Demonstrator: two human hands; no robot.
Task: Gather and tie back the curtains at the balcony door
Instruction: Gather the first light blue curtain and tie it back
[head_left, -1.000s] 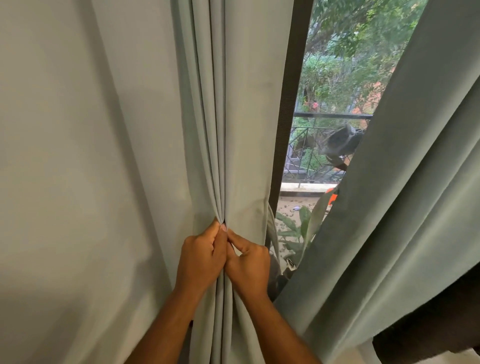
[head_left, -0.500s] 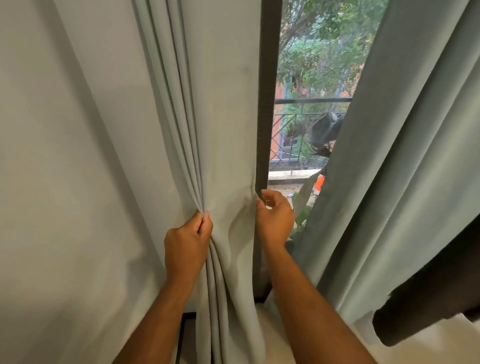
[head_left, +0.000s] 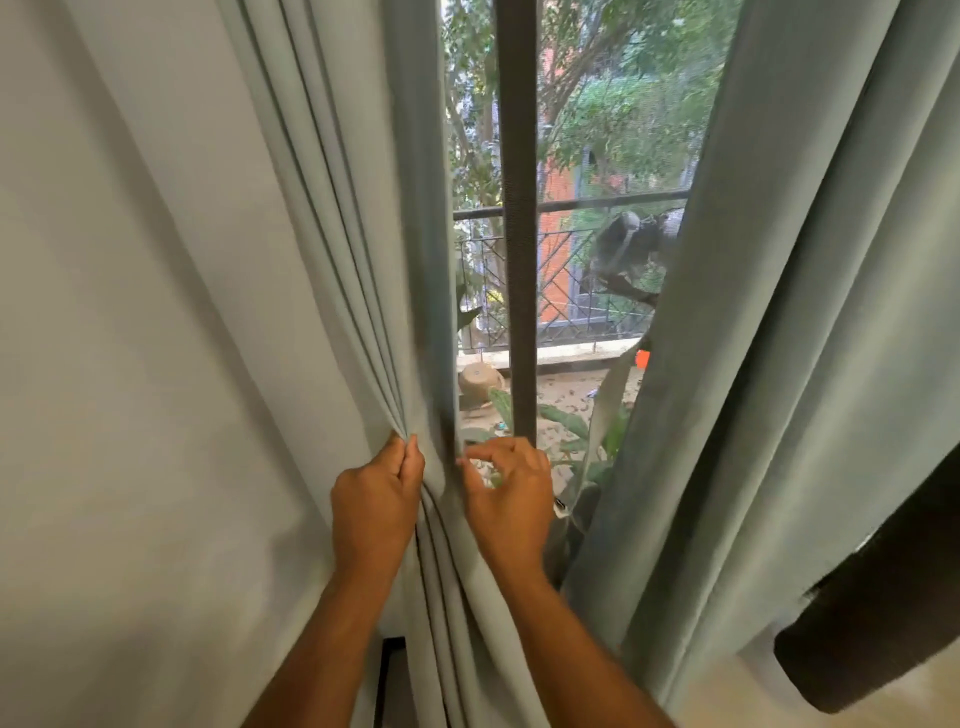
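Observation:
A pale grey-green left curtain (head_left: 358, 249) hangs in tight vertical pleats beside the wall. My left hand (head_left: 376, 501) is shut on the bunched pleats at waist height. My right hand (head_left: 511, 499) pinches the curtain's free right edge just beside the left hand, fingers curled on the hem. The right curtain (head_left: 779, 338) hangs loose and slants across the right side of the door. Between the two curtains the glass and the dark door frame post (head_left: 517, 234) show. No tie-back is visible.
A plain white wall (head_left: 130, 364) fills the left. Through the glass lie a balcony railing (head_left: 582, 208), leafy plants (head_left: 571, 421) and a tan pot (head_left: 478, 382). A dark fabric object (head_left: 883, 623) hangs at the lower right over the light floor.
The right hand left the left hand, took the curtain's free edge and has drawn it back toward the left hand. More glass and the frame post are uncovered.

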